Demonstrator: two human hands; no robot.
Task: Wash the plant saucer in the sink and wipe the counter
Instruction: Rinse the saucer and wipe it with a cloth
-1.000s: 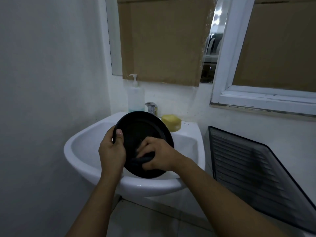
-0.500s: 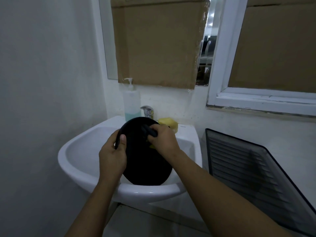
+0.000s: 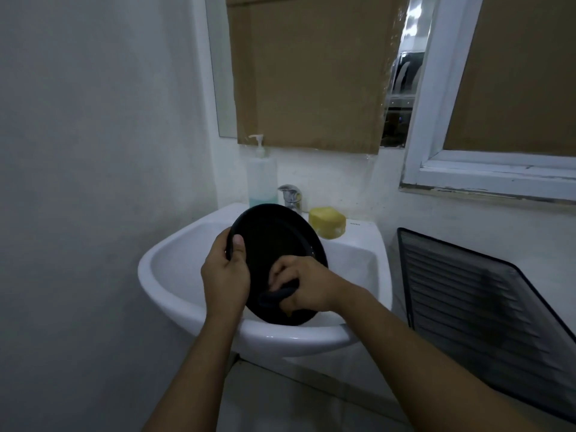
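Observation:
A round black plant saucer [image 3: 274,241] is tilted upright over the white sink [image 3: 174,269]. My left hand [image 3: 226,275] grips its left rim, thumb on the inner face. My right hand [image 3: 304,286] holds a dark scrubbing pad [image 3: 276,296] against the saucer's lower part. The lower edge of the saucer sits inside the basin, close to its front rim.
A chrome tap [image 3: 291,196] and a pump soap bottle [image 3: 261,176] stand at the back of the sink. A yellow sponge [image 3: 327,222] lies on its right ledge. A dark slatted panel [image 3: 473,310] leans to the right. A white wall closes the left side.
My right hand with the dark pad has swept from the saucer's upper part down to its lower part. My left hand keeps its grip on the rim.

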